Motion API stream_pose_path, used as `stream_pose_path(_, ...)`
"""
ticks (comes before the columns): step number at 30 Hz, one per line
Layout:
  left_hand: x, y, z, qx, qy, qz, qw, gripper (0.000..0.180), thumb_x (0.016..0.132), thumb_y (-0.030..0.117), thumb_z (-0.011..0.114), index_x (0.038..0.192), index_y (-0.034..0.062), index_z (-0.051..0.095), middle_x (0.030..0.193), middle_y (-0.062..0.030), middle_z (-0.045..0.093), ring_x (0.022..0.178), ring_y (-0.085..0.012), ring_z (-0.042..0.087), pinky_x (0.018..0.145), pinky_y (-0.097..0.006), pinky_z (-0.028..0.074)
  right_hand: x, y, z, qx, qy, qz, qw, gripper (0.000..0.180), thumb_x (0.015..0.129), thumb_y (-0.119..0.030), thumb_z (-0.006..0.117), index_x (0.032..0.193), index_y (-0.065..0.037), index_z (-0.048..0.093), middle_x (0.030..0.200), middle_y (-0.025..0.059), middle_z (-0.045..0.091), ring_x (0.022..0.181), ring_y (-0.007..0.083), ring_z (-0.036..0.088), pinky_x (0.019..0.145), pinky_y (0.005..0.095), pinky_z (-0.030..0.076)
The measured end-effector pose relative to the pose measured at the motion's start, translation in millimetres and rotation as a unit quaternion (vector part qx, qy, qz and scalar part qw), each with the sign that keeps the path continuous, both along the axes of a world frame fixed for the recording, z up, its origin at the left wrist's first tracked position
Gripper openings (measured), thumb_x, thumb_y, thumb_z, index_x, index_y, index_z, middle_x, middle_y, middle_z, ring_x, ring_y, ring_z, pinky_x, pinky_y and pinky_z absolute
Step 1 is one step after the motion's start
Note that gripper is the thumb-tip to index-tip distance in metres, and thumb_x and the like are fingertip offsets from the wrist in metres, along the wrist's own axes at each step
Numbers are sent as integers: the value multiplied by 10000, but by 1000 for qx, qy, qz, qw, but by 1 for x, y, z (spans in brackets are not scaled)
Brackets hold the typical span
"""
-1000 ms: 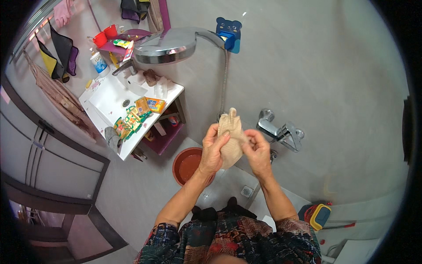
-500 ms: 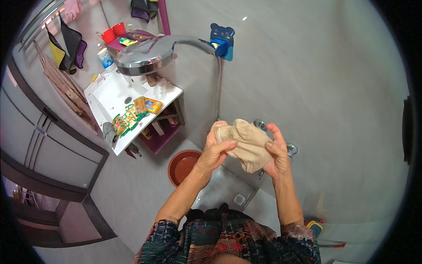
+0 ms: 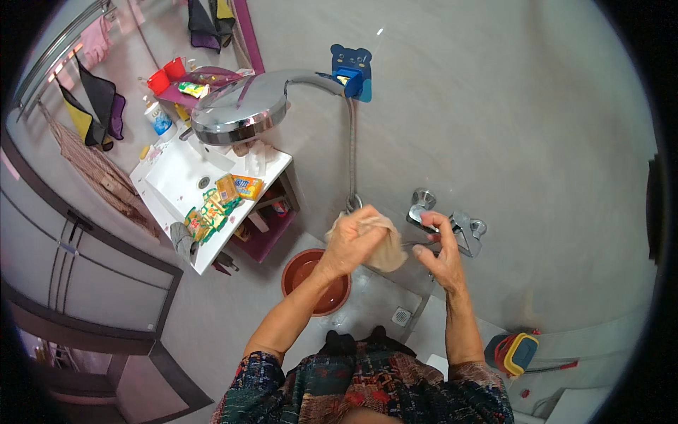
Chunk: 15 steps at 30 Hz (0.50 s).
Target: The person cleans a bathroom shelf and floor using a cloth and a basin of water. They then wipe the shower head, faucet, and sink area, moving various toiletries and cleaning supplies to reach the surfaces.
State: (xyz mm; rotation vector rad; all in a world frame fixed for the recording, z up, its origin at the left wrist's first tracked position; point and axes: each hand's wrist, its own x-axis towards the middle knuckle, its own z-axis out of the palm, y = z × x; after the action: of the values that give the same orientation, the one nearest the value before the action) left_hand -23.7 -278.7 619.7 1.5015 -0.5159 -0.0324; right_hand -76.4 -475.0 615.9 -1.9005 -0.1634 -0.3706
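My left hand is closed on a limp beige ribbed cloth, bunching its upper part. The rest of the cloth hangs beside the fingers, and its full shape is hidden. My right hand is apart from the cloth, to its right, with thumb and fingers spread and nothing between them. It appears just in front of the chrome mixer tap on the wall. Below and left of the cloth, a red-brown plastic basin sits on the floor, partly covered by my left forearm.
At the left, a white sink holds soap bars and crumpled wrappers. A large chrome shower head hangs from a blue bear-shaped holder, its hose running down. A floor drain lies near my feet. A yellow-rimmed container stands lower right.
My right hand has let go of the cloth and opened. The left hand has turned over and gathered the cloth, which was stretched between both hands. The view has shifted, showing more of the tap.
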Motion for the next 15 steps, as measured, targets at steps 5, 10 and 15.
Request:
stream_pose_path(5, -20, 7, 21, 94, -15, -33, 995, 165, 794, 158, 569, 820, -5, 559, 561, -107, 502, 503, -173, 493, 502, -314, 417, -6, 40, 7, 51, 82, 184, 978, 354, 673, -173, 696, 981, -55, 568, 1102, 35, 530, 1040, 155, 497, 854, 340, 387)
stream_pose_path(10, -20, 36, 29, 8, 89, -165, 982, 130, 792, 125, 548, 853, 11, 561, 703, -6, 558, 648, -77, 501, 591, -253, 416, -13, 31, -21, -230, -88, 143, 958, 244, 727, -153, 677, 901, -11, 581, 798, -3, 514, 765, 103, 494, 699, 284, 415)
stream_pose_path(15, -4, 51, 28, -84, 156, -219, 959, 262, 736, 50, 528, 998, 36, 532, 850, 23, 537, 751, -51, 482, 685, -210, 400, -43, -9, -28, 30, 166, 166, 972, 152, 755, -107, 684, 820, -55, 557, 780, -26, 533, 675, 46, 514, 566, 225, 419)
